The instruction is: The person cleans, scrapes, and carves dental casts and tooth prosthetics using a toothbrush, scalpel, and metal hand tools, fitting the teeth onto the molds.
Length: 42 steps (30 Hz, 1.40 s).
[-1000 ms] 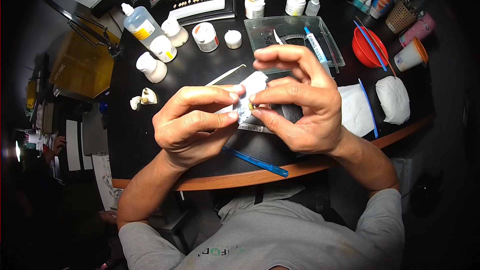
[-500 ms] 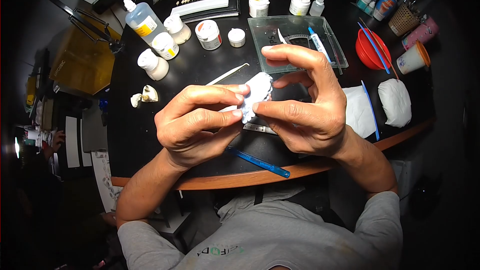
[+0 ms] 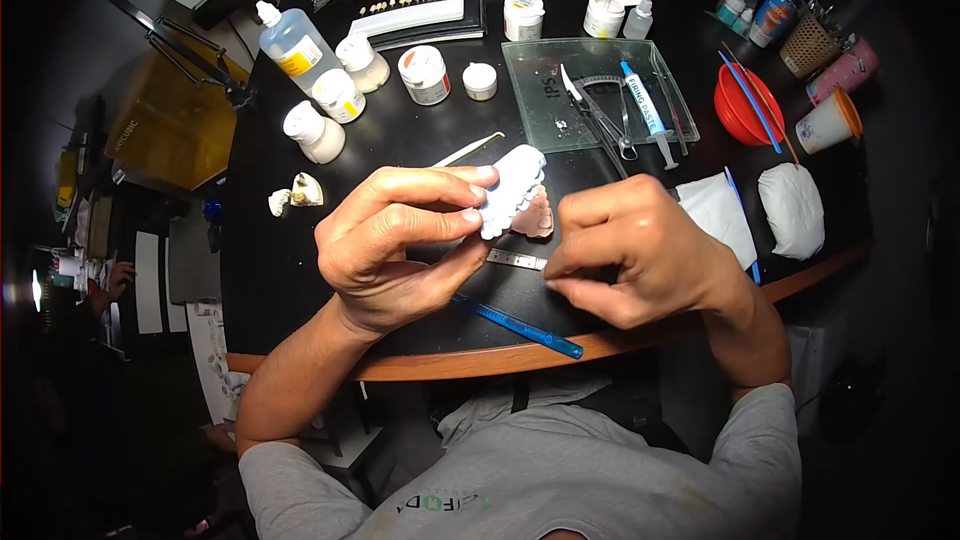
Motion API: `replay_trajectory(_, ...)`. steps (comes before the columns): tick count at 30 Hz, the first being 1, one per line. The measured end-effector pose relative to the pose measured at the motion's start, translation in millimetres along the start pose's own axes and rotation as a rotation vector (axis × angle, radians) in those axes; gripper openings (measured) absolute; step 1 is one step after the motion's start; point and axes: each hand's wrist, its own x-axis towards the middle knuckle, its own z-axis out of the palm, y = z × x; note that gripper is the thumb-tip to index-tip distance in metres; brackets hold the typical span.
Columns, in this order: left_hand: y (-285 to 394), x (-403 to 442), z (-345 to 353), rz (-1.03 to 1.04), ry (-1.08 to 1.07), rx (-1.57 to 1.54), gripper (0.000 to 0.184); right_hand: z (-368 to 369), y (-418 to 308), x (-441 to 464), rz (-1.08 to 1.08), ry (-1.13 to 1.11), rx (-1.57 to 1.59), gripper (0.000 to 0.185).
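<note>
Between its thumb and fingers, my left hand (image 3: 395,230) grips a pale bluish-white dental cast (image 3: 513,190), held tilted above the table with its row of teeth toward the right. A pinkish dental cast (image 3: 535,215) shows partly behind it, lower down; its left part is hidden. Right of both casts is my right hand (image 3: 635,255), fingers curled and thumb and fingertips pinched together. Whether anything small is in that pinch is hidden. Just left of its fingertips lies a metal strip with markings (image 3: 517,258), and a blue plastic stick (image 3: 520,326) rests near the table's front edge.
Jars (image 3: 424,75) and a bottle (image 3: 298,48) stand at the back left. A glass slab (image 3: 540,130) carries a caliper-like tool (image 3: 600,120) and a firing paste syringe (image 3: 645,105). On the right are a red bowl (image 3: 745,110), a cup (image 3: 825,128) and white packets (image 3: 790,208).
My right hand has let go of the white cast, moved down and right, and curled its fingers. The left hand keeps the cast, and the pinkish cast now shows more.
</note>
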Motion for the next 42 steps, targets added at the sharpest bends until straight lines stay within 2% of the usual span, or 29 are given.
replay_trajectory(2, -1, -1, 1, -0.026, 0.014, -0.026, 0.039, 1, -4, 0, 0.034, -0.142, -0.077, 0.009)
replay_trajectory(5, -2, -3, 2, -0.085, 0.029, -0.080, 0.038, 8, -6, -1, 0.065, -0.257, -0.200, 0.011)
replay_trajectory(9, 6, -2, 5, -0.289, 0.091, -0.223, 0.037, 14, -6, -2, 0.089, -0.302, -0.257, 0.010)
replay_trajectory(12, 4, -3, 7, -0.295, 0.122, -0.263, 0.034, 10, -7, -2, 0.126, -0.329, -0.198, 0.011)
replay_trajectory(16, 5, -2, 9, -0.322, 0.163, -0.315, 0.031, -8, -8, 0, 0.131, -0.188, -0.101, 0.012)
replay_trajectory(19, 3, 1, 4, -0.300, 0.164, -0.292, 0.031, -21, -4, -5, 0.257, -0.102, -0.248, 0.010)
replay_trajectory(20, 4, 0, 1, -0.348, 0.145, -0.268, 0.035, -26, -8, -5, 0.336, -0.131, -0.256, 0.012)
replay_trajectory(23, 0, 6, -6, -0.318, 0.182, -0.282, 0.031, -30, -8, -8, 0.425, -0.265, -0.245, 0.017)
replay_trajectory(27, 10, 12, -20, -0.343, 0.144, -0.189, 0.032, -14, -11, -8, 0.344, -0.273, -0.312, 0.020)
replay_trajectory(29, 23, 6, -25, -0.360, 0.185, -0.212, 0.034, -2, -9, -10, 0.310, -0.223, -0.349, 0.022)
replay_trajectory(31, 49, -7, -24, -0.452, 0.283, -0.154, 0.039, 4, -10, -8, 0.346, -0.200, -0.338, 0.014)
replay_trajectory(35, 81, -62, -16, -0.450, 0.371, 0.035, 0.030, 11, -14, -6, 0.376, -0.146, -0.243, 0.008)
replay_trajectory(37, 97, -87, -1, -0.539, 0.495, -0.016, 0.027, 11, -12, -7, 0.364, -0.149, -0.191, 0.007)
replay_trajectory(38, 103, -96, 4, -0.567, 0.508, -0.022, 0.027, 12, -12, -8, 0.373, -0.167, -0.174, 0.014)
replay_trajectory(41, 115, -109, 16, -0.612, 0.538, -0.015, 0.025, 8, -17, -11, 0.304, -0.178, -0.199, 0.017)
replay_trajectory(42, 117, -112, 17, -0.635, 0.523, -0.008, 0.024, 7, -22, -11, 0.276, -0.147, -0.212, 0.012)
